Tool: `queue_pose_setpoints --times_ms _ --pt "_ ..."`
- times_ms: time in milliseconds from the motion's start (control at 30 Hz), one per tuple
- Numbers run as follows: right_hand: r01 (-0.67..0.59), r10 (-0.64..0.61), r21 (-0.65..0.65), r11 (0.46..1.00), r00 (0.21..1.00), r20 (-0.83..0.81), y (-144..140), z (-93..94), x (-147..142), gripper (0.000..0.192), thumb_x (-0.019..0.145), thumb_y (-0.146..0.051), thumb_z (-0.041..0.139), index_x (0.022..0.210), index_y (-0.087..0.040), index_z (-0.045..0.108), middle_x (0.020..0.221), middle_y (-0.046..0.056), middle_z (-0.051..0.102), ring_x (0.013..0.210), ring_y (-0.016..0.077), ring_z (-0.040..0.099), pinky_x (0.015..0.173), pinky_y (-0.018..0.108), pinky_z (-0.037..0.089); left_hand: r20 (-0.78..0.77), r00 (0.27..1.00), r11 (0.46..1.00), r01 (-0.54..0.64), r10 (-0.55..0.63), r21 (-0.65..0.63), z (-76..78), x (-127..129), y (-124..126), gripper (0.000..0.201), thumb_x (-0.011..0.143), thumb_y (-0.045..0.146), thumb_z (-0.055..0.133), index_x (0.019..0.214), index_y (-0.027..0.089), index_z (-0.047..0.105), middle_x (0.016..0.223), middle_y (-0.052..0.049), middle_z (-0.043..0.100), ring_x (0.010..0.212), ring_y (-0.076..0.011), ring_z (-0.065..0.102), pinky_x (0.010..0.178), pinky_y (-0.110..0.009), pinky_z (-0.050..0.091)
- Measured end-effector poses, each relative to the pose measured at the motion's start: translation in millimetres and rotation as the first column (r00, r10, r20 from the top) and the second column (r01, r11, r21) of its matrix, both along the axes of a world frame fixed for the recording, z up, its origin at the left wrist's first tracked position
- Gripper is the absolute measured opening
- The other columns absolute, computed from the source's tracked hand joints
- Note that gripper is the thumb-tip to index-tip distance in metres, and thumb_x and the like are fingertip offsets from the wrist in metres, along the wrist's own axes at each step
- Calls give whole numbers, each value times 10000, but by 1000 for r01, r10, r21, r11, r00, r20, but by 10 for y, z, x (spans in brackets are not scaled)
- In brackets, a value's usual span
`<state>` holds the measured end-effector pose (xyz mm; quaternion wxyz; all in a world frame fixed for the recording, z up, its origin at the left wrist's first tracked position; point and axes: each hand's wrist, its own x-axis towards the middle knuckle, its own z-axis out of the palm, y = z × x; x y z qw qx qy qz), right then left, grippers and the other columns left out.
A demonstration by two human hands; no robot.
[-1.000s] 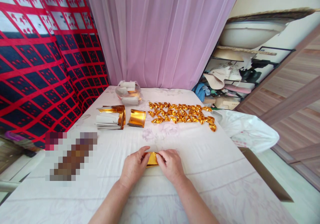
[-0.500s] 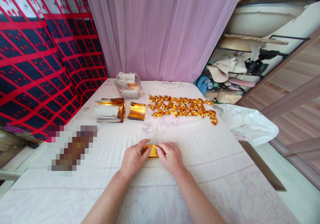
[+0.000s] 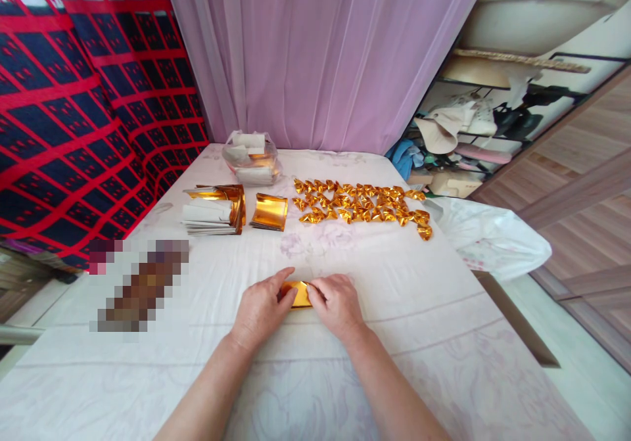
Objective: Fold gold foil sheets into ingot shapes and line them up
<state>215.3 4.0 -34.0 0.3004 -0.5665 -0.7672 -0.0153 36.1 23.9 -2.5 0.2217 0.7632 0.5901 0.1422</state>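
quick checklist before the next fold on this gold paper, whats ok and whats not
1. Both hands on the gold paper: left hand and right hand press it, ok.
2. Paper flat on the tablecloth: ok.
3. Crease lined up: hidden by fingers, cannot tell.
4. Spare gold sheets within reach: ok.
5. Folded gold pieces kept apart from the work spot: ok.

White-clothed table [image 3: 424, 336] bears gold foil pieces [image 3: 362, 206].
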Motion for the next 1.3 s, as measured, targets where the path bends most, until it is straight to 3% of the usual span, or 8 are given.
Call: queue_pose_setpoints --times_ms 367,633,1067,1300 --pt "-14 14 -10 1000 1000 -16 -46 24 -11 235 899 -217 527 691 -214 636 618 5 650 637 143 570 720 277 330 -139 989 992 34 -51 -121 164 -44 -10 500 893 422 500 1372 282 522 775 -1 735 737 -210 697 654 -270 443" --pt "40 -40 -38 998 999 -3 -2 6 14 232 927 -239 511 754 -208 663 639 8 669 649 148 590 701 282 321 -30 995 976 86 -93 -199 183 -115 24 586 856 372 548 1423 254 457 921 5 768 875 -209 707 717 -263 456" --pt "92 -94 -89 992 995 -14 12 -14 3 213 918 -283 530 765 -217 663 643 4 675 634 147 589 685 276 320 -47 992 981 110 -119 -158 168 -119 23 539 862 359 538 1389 251 502 748 25 723 685 -177 672 620 -247 413" --pt "105 -105 -81 991 994 5 20 -13 -6 214 911 -276 543 742 -223 663 622 -3 661 621 147 587 675 279 320 -70 992 990 96 -104 -99 162 -95 11 369 873 361 533 1221 280 627 722 22 709 653 -169 658 587 -243 379"
